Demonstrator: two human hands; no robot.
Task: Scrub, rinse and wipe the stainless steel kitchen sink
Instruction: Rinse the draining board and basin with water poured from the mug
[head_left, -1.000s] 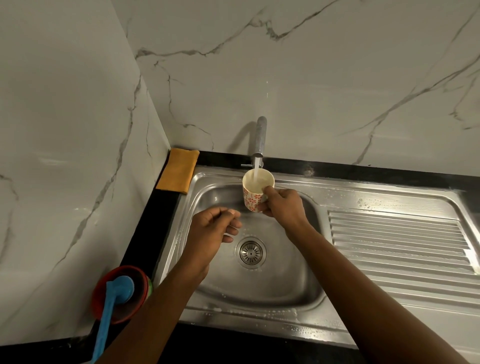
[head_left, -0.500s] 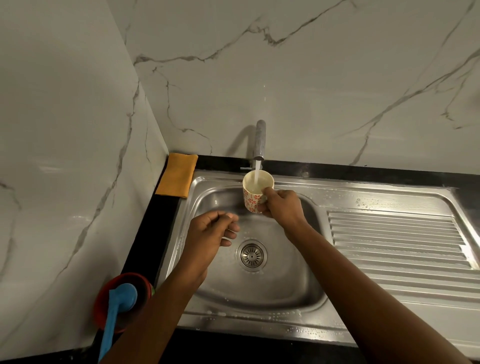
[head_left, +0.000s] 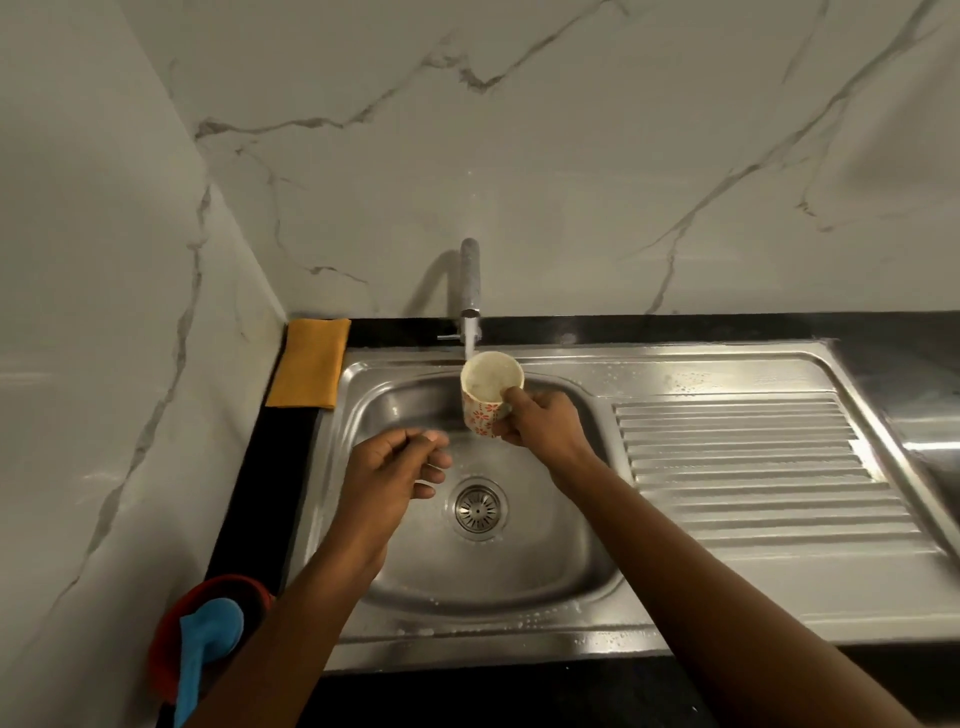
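Wall (head_left: 571, 156): we saw smooth pale marble with grey veins, meeting in a corner at the left.
Sink (head_left: 467, 639): it was brushed stainless steel set in the desk, with a rounded basin. Drops and small foam spots lay on its rim.
Drainboard (head_left: 737, 467): it was the ribbed steel part to the right of the basin, and it looked wet.
Desk (head_left: 260, 493): it was a black, glossy strip around the sink.
Cloth (head_left: 309, 364): an orange, soft, folded one lay flat on the desk at the back left corner, just beside the sink.
Bowl (head_left: 218, 584) and brush (head_left: 210, 629): a red round bowl stood on the desk at the front left, with a blue plastic brush lying in it.
Left hand (head_left: 384, 473): it hung over the basin, low and to the left of the cup. Its fingers were loosely curled and held nothing that we could see.
Right hand (head_left: 545, 423): its fingers (head_left: 511, 397) gripped the cup from the right side.
Cup (head_left: 480, 413): it was glazed white with red flowers, with its long axis nearly upright and its mouth up.
Key relation: the cup was directly under the tap (head_left: 470, 275), and the water (head_left: 470, 340) fell into it. The basin lay below and all around it, so we judged that tipping it would rinse the steel.
Drain (head_left: 479, 508): it was a round perforated metal strainer in the basin floor, between the two wrists.
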